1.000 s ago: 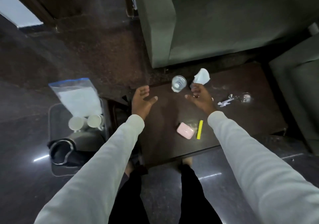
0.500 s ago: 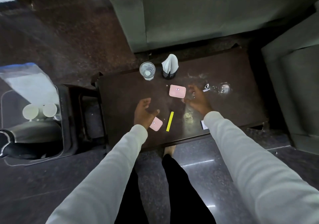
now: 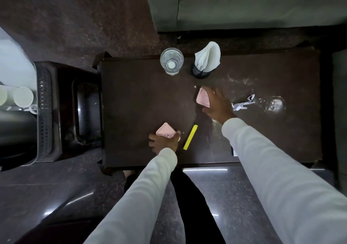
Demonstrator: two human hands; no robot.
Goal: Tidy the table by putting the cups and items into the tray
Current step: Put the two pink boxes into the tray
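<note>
My left hand (image 3: pixel 163 142) grips a small pink box (image 3: pixel 165 131) near the front of the dark table (image 3: pixel 135 103). Further back, my right hand (image 3: pixel 217 104) closes on a second pink box (image 3: pixel 202 98), tilted up off the tabletop. Between them lies a yellow stick (image 3: pixel 190 137). A clear glass (image 3: pixel 171 61) and a black holder with white napkins (image 3: pixel 206 60) stand at the far edge. At the far left, a tray (image 3: pixel 44 112) holds white cups (image 3: pixel 23 97) and a dark kettle (image 3: pixel 15 129).
A crumpled white scrap (image 3: pixel 242 103) and a clear glass piece (image 3: pixel 274 103) lie right of my right hand. A dark stool (image 3: pixel 82 110) stands between table and tray. Grey sofas (image 3: pixel 244 3) border the far side and the right. A white card (image 3: pixel 234 152) peeks from under my right sleeve.
Both hands have come down onto the pink boxes and closed on them; the right one has tipped its box up. The view has shifted closer to the table.
</note>
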